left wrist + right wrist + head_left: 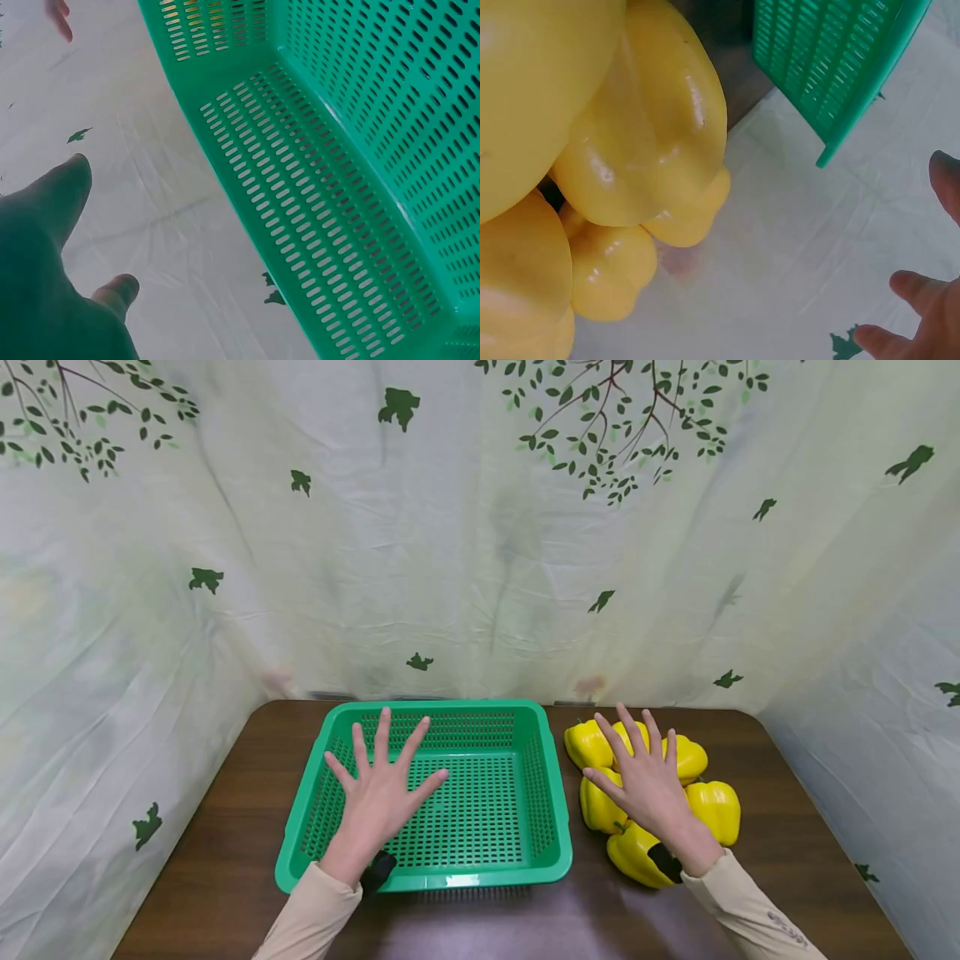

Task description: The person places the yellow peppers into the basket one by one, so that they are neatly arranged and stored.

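A green perforated plastic basket (557, 827) stands on the table, with nothing inside it. My left hand (381, 793) hovers over its left part, fingers spread wide and holding nothing. To the right of the basket lies a group of several yellow bell peppers (714, 810). Above them is my right hand (651, 781), its fingers also spread and its grip empty; it covers part of the group. In the right wrist view the peppers (645, 127) appear close up, apart from the right hand (930, 322). The left wrist view shows the left hand (37, 255) beside the basket wall (300, 202).
The brown wooden table (795, 860) has rounded back corners. A pale cloth curtain (465, 568) printed with leaves and branches hangs behind it and at both sides. Dark straps (377, 870) sit at the wrists.
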The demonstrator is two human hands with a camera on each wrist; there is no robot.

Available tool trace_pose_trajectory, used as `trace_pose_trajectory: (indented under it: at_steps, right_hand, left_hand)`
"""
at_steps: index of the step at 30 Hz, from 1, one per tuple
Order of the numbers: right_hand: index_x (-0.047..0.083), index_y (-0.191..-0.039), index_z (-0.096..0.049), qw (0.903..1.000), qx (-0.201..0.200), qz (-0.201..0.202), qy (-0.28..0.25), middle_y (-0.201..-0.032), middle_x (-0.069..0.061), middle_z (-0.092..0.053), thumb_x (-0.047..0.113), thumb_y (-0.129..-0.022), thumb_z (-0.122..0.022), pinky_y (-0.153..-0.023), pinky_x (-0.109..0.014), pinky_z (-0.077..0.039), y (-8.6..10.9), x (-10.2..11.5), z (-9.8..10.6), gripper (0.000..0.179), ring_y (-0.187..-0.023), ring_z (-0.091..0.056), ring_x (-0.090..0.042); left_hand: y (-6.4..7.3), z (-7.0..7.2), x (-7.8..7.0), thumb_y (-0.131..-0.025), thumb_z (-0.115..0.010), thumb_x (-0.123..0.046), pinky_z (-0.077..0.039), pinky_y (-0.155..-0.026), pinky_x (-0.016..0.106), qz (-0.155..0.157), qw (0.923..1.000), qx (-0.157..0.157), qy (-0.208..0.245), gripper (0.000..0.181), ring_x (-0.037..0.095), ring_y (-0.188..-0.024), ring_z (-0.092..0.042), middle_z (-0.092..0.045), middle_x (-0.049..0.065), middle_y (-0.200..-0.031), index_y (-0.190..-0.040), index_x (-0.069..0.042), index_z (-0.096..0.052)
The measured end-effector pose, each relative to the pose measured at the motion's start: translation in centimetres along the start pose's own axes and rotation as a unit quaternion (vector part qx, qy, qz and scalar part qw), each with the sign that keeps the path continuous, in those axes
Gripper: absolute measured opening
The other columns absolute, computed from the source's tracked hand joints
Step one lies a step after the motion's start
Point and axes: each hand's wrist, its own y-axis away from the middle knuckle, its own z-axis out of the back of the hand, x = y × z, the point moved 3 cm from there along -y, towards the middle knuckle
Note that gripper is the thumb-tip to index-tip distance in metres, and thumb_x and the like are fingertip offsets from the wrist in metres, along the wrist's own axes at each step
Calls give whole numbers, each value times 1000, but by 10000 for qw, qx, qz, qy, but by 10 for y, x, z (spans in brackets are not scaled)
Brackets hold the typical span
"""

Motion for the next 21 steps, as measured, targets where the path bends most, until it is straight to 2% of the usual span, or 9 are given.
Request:
trace_pose_trajectory:
  at_steps: [6, 11, 16, 21]
  right_hand:
    - [18, -150, -30, 9992, -154, 341, -129, -155, -16, -18, 43, -87, -66, -104, -67, -10, 0, -1, 3, 77, -138, -12, -46]
    - [15, -150, -32, 9972, -221, 601, -387, -155, -17, -17, 39, -86, -69, -105, -65, -11, 1, -2, 5, 77, -138, -12, -45]
    - [14, -150, -31, 9950, -225, 798, -554, -154, -17, -20, 35, -85, -71, -105, -64, -15, 2, -5, 5, 78, -138, -14, -44]
    - [12, -149, -32, 9936, -187, 898, -652, -154, -17, -22, 30, -84, -73, -106, -62, -14, 5, -10, 6, 79, -137, -18, -44]
  left_hand:
    - [0, 4, 4, -87, -44, -70, 7, -94, 77, -146, 9997, -147, -130, 77, 47, -139, 12, 1, 13, -159, -152, -36, -22]
    - [2, 11, 8, -87, -46, -68, 3, -94, 77, -284, 9992, -225, -155, 76, 48, -139, 7, 2, 12, -159, -152, -36, -23]
    - [5, 21, 15, -90, -57, -54, -3, -97, 76, -436, 9985, -315, -54, 71, 49, -139, -3, -2, 11, -159, -151, -34, -28]
    - [8, 31, 26, -89, -68, -35, -16, -100, 71, -657, 9964, -533, 94, 66, 47, -136, -20, -17, 14, -156, -147, -27, -38]
